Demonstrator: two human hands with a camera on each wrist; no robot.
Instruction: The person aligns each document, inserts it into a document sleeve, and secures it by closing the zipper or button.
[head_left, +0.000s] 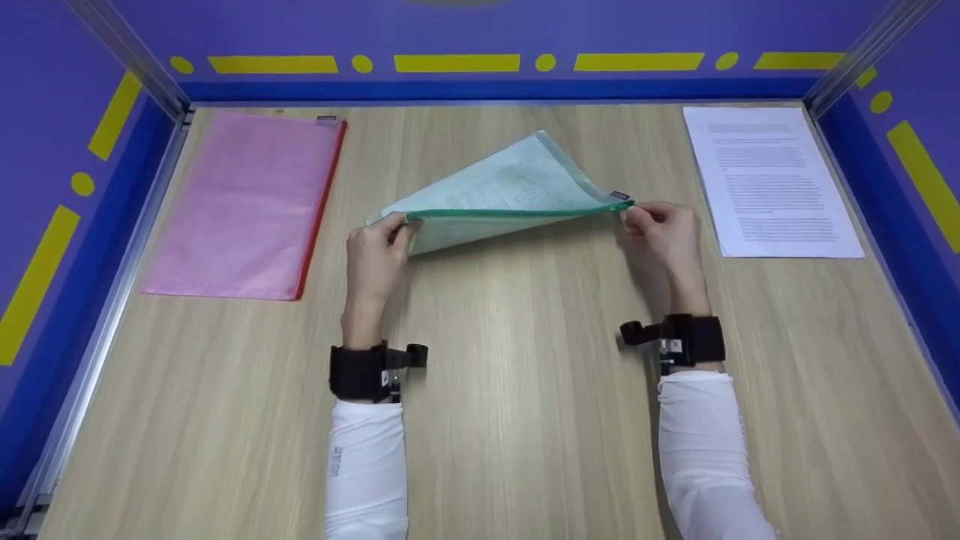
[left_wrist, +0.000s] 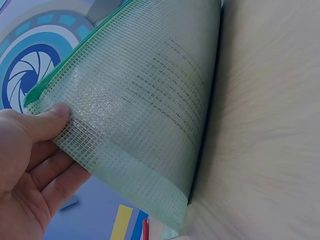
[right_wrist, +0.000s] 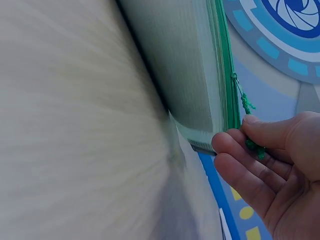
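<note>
A green mesh zip pouch (head_left: 480, 187) is raised along its near, zippered edge, its far part close over the table. Printed text on paper shows through the mesh. My left hand (head_left: 377, 251) pinches the pouch's left corner by the zipper's end, thumb on the mesh and fingers behind it in the left wrist view. At the opposite end, my right hand (head_left: 667, 236) pinches the green cord zipper pull (right_wrist: 247, 105) between thumb and fingers, right at the pouch's corner. A small dark tag (head_left: 619, 195) sits by that corner.
To the left lies a pink zip pouch (head_left: 247, 202) with a red zipper edge. Printed sheets of paper (head_left: 776, 184) lie at the back right. Blue and purple panels (head_left: 480, 37) wall the wooden table (head_left: 517, 390) at the back and sides.
</note>
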